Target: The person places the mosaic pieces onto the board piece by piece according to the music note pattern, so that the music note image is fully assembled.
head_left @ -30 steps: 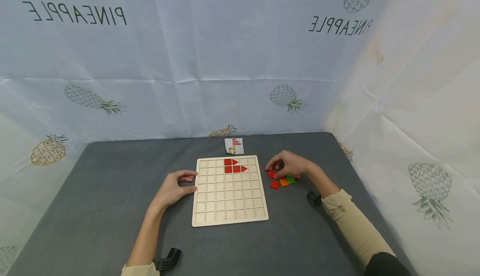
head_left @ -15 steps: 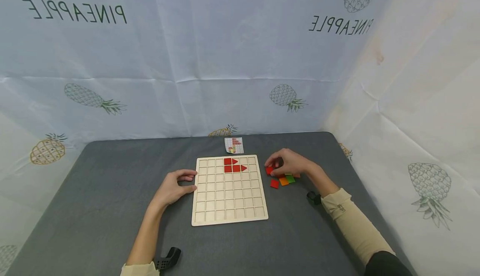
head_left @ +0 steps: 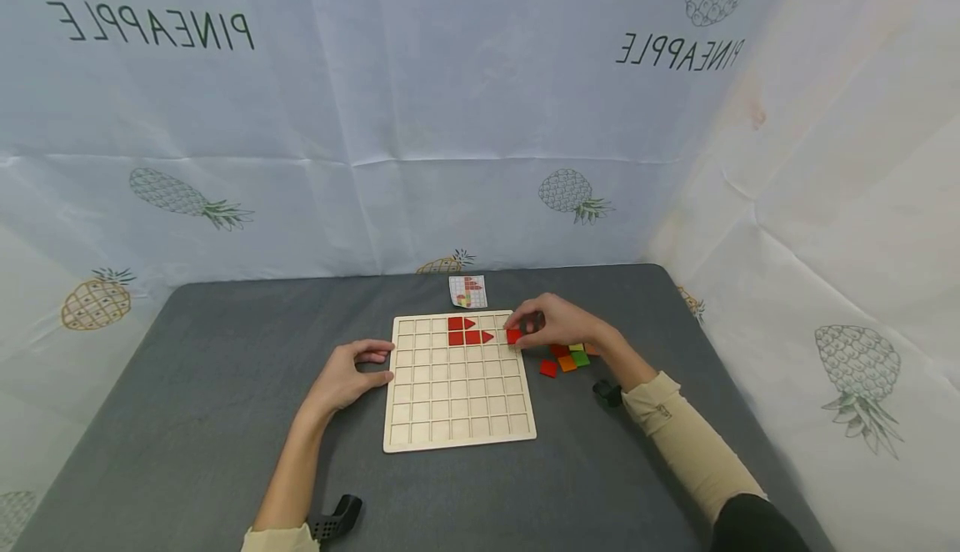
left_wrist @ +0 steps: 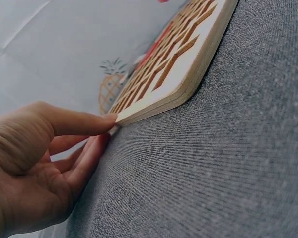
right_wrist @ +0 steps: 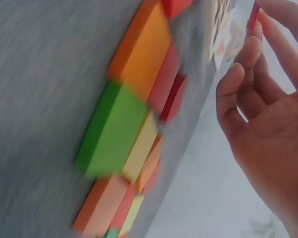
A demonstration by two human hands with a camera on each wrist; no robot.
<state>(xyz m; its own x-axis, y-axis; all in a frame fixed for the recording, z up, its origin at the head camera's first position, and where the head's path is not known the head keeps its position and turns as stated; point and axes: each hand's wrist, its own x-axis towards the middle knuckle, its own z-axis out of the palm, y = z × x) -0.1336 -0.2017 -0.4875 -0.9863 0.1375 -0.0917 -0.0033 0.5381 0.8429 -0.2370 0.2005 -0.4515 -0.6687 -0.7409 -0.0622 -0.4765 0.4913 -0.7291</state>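
A pale wooden grid board (head_left: 450,393) lies on the grey table. Red square and pointed pieces (head_left: 465,337) sit in two of its upper rows. My left hand (head_left: 345,378) rests at the board's left edge, thumb and fingertips apart and touching it, as the left wrist view (left_wrist: 44,158) also shows. Over the board's upper right edge, my right hand (head_left: 555,320) pinches a red square tile (head_left: 513,336) between thumb and fingers. In the right wrist view only a sliver of the red tile (right_wrist: 254,15) shows at the fingertips.
Right of the board lies a cluster of loose tiles: an orange tile (head_left: 567,363), a green tile (head_left: 581,358) and several others. A lone red tile (head_left: 549,368) lies nearby. Behind the board is a printed pattern card (head_left: 468,292). A pineapple-print curtain (head_left: 360,218) surrounds the table.
My right hand has taken a red tile from the cluster and carried it left to the board's right edge. My left hand has stayed at the board's left edge.
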